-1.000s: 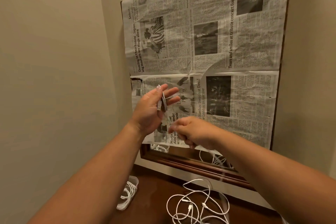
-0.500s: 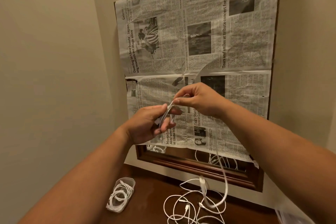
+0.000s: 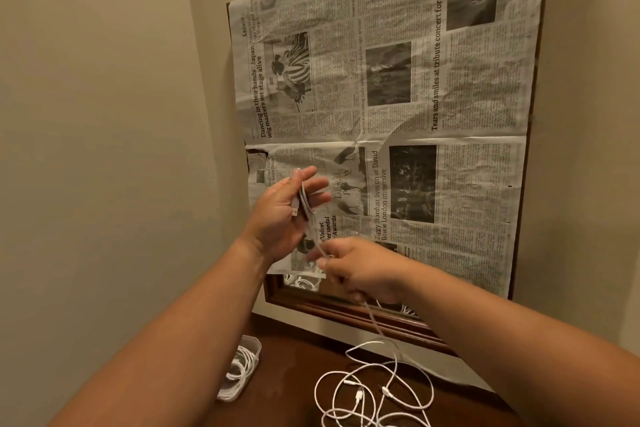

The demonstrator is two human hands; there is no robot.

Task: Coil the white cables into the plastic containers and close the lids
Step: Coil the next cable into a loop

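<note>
Head view: the left hand (image 3: 284,218) is raised in front of the newspaper (image 3: 450,97) with its fingers (image 3: 317,184) straight and slightly spread. I read that as using them as a former: the white cable (image 3: 306,199) is wrapped round them in a few turns, so the coil comes out at a size fit for a plastic container. The cable's plug (image 3: 295,211) lies against the palm, its tip toward the wrist; what pins it there I cannot tell. Just below and to the right, the right hand (image 3: 363,274) pinches the cable between thumb and fingertips (image 3: 323,262), near the left hand, probably to hold the strand taut and guide it onto the next turn. The wound turns stand roughly upright, crossing the fingers. From them the strand slants down and right to the pinch, leaves the underside of the right hand and hangs almost straight down to the worktop (image 3: 291,378). There the remaining length lies in loose loops (image 3: 374,388), so most of the coiling looks undone. On the worktop, left of the loops, a plastic container (image 3: 254,345) already holds a coiled cable (image 3: 239,367); whether its lid is shut I cannot tell.
</note>
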